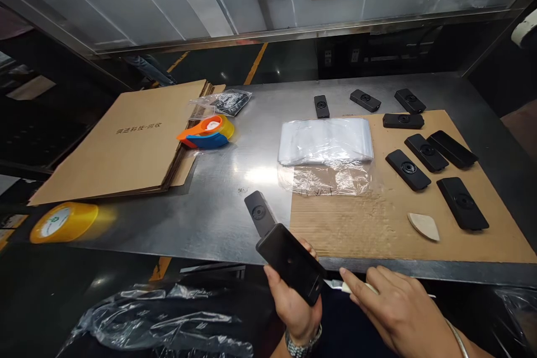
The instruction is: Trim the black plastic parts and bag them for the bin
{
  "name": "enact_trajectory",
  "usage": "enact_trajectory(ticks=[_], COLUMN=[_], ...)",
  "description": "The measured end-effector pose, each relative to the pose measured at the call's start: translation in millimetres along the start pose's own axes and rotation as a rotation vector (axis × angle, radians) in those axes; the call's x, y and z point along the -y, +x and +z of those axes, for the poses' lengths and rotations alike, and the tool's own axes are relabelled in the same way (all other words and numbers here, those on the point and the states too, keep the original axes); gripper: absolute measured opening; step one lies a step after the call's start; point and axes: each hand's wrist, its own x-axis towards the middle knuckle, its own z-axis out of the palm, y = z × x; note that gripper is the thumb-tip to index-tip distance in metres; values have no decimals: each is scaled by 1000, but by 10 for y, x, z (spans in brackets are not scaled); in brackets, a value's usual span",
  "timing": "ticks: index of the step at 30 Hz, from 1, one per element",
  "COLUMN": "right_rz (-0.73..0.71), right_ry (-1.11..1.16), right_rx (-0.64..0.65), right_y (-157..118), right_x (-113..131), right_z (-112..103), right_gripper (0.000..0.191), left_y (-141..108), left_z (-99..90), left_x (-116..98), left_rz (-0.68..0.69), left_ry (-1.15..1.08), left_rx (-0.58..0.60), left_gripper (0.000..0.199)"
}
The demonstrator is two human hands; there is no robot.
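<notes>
My left hand [296,307], with a metal watch at its wrist, is wrapped round a black plastic casing [289,263] near the table's front edge. The casing is tilted, its hollow side showing. My right hand [394,302] grips a thin knife [346,286] with a pale handle, and the blade tip is at the casing's right edge. Just beyond the held casing, a smaller dark casing [259,212] with a round recess lies on the metal table.
Several black casings [464,201] lie on a cardboard sheet [352,229] and behind it. Clear plastic bags [325,142] overlap the sheet. Flat cardboard [121,140], an orange and blue tape dispenser [206,139] and a yellow tape roll [62,222] are at the left.
</notes>
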Motion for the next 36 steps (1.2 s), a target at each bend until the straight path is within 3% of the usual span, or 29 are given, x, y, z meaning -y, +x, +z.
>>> enact_trajectory(ticks=[7, 12, 19, 28, 32, 36], right_rz=[29, 27, 27, 47, 59, 148], right_ry=[7, -44, 124, 94, 81, 183], right_rx=[28, -16, 60, 104, 155, 314], right_y=[-27, -41, -25, -14, -74, -95], right_x=[5, -7, -85, -47, -35, -47], right_z=[18, 41, 3, 43, 95, 141], right_gripper=[37, 36, 34, 37, 34, 35], left_y=[-30, -23, 1, -13, -12, -29], left_z=[-39, -36, 2, -6, -14, -43], left_x=[28, 22, -39, -57, -31, 12], left_rz=[42, -23, -154, -252, -233, -205], left_ry=[12, 18, 76, 118, 134, 153], left_rx=[67, -2, 24, 37, 50, 3], left_gripper=[52, 52, 51, 52, 51, 56])
